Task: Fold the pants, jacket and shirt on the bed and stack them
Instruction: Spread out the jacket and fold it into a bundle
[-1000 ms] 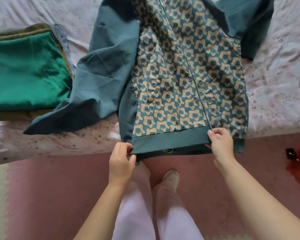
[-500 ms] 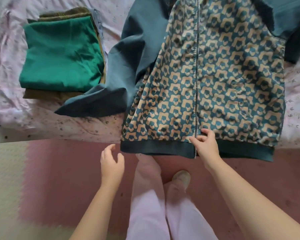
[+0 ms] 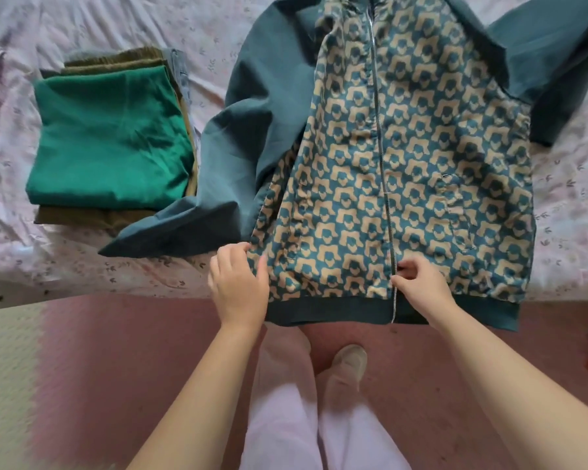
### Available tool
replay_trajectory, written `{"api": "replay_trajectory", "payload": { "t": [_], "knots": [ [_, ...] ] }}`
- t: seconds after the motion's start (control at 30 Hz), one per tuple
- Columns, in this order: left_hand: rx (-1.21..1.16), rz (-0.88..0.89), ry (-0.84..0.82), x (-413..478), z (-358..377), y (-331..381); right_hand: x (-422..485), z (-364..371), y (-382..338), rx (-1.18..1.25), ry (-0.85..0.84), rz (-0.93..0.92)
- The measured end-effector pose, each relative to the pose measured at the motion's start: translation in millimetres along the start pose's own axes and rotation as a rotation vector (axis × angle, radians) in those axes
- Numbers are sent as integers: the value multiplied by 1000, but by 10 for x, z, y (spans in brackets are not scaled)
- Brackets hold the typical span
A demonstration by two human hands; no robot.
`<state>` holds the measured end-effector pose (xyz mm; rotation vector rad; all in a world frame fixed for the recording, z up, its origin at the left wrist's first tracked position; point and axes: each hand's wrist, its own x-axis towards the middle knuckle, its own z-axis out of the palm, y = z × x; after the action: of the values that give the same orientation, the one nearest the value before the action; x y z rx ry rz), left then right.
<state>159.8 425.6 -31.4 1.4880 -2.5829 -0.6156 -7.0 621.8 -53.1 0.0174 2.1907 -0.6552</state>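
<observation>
Left hand [image 3: 240,286] now up at jacket [image 3: 431,157] edge, grip unclear; right hand [image 3: 421,288] in pinch on zipper [image 3: 383,171].

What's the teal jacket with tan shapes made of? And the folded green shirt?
The teal jacket with tan shapes looks like thin woven cloth, perhaps cotton or polyester: matte, creasing sharply in the sleeves. Its silver zipper glints, probably metal. The folded green shirt looks like soft knit, matte with gentle rumples.
</observation>
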Motion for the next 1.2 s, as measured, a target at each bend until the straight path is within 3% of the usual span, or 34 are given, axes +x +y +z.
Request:
{"api": "replay_trajectory", "payload": {
  "t": [0.07, 0.13, 0.23, 0.33, 0.4, 0.53, 0.7, 0.83, 1.03, 1.2],
  "knots": [
    [59, 149, 78, 191, -87, 37, 22, -38, -220, -3, 37, -58],
    [114, 170, 70, 501, -183, 65, 52, -48, -494, 42, 41, -106],
    [193, 24, -40, 965, -362, 88, 82, 8, -912, 137, 3, -157],
    [344, 4, -106, 1224, -559, 28, 96, 107, -1284, 216, -40, -160],
    [412, -75, -244, 1290, -635, -55, 111, 188, -1495, 252, -62, -139],
    [94, -267, -407, 1356, -827, -155, 93, 350, -1815, 344, -93, -103],
    [-240, -74, -291, 1497, -1479, 9, -38, 380, -2083, 387, -150, -133],
    [-410, -28, -197, 1785, -1989, -23, -75, 328, -2239, 410, -158, -161],
    [-179, 12, -86, 2627, -2422, -293, -2, 412, -2636, 375, -184, -232],
    [245, -245, 109, 3229, -2483, -639, 254, 492, -2830, 340, -175, -251]
  ]
}}
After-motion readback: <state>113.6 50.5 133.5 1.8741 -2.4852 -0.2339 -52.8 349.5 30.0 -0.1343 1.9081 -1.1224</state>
